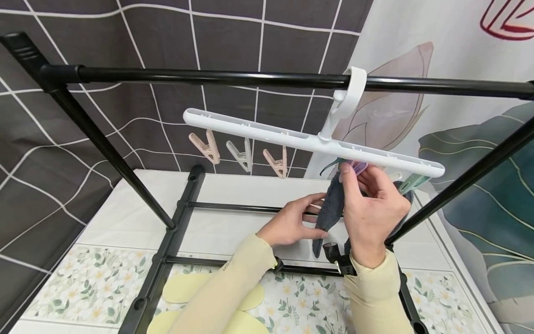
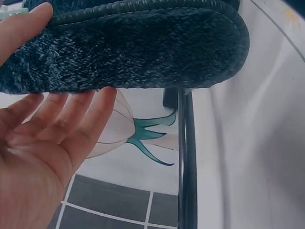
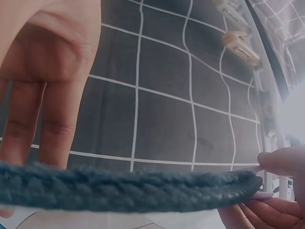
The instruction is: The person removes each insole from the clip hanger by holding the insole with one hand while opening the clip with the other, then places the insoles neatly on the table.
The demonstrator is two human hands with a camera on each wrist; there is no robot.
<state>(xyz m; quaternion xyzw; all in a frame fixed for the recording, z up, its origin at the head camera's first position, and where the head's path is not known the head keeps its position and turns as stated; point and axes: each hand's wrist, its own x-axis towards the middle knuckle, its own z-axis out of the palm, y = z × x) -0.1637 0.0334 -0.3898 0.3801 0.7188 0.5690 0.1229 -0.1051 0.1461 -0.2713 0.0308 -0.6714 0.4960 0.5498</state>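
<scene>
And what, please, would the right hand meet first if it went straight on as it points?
Beyond the peg it holds, the right hand would probably meet the hanger just above, though the depth is unclear.

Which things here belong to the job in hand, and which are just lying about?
Part of the job, it seems:
Dark cloth, held by the left hand
Purple peg, pinched by the right hand
White hanger
Black rack

Apparently just there:
Three pegs at left, holding nothing
Yellow shapes
Flowered table cover
Checked curtain

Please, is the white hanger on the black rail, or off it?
On: the white hanger hangs from the black rail, its hook over it.
</scene>
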